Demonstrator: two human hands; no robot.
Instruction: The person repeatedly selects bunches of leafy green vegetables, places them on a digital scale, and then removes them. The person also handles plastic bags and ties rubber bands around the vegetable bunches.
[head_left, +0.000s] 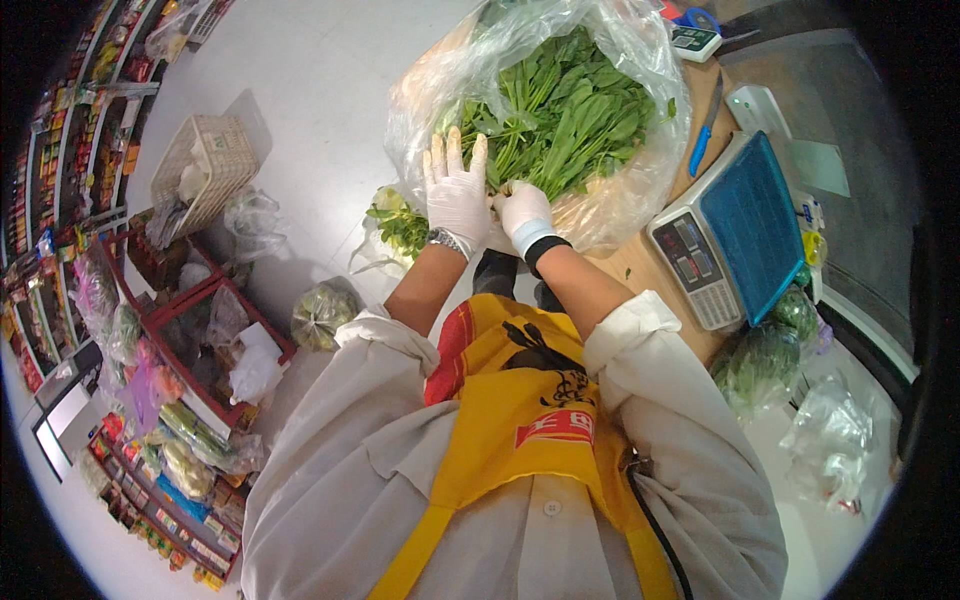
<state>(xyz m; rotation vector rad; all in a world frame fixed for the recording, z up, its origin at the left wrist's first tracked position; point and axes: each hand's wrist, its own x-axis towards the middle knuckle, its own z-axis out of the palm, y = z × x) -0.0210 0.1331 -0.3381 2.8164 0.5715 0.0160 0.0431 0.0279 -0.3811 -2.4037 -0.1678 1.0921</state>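
Observation:
A large clear plastic bag lies spread on a wooden table, its mouth wide around a heap of leafy greens. My left hand, in a white glove with yellowish fingertips, has its fingers straight and apart at the stems' near left side. It holds nothing that I can see. My right hand, also in a white glove, has its fingers bent at the bag's near edge, close beside the left palm. What its fingertips pinch, if anything, is too small to tell.
Right of the bag are a digital scale with a blue tray and a blue-handled knife. Bagged greens sit lower left. A plastic basket, a bag of vegetables and red-framed bins stand at the left.

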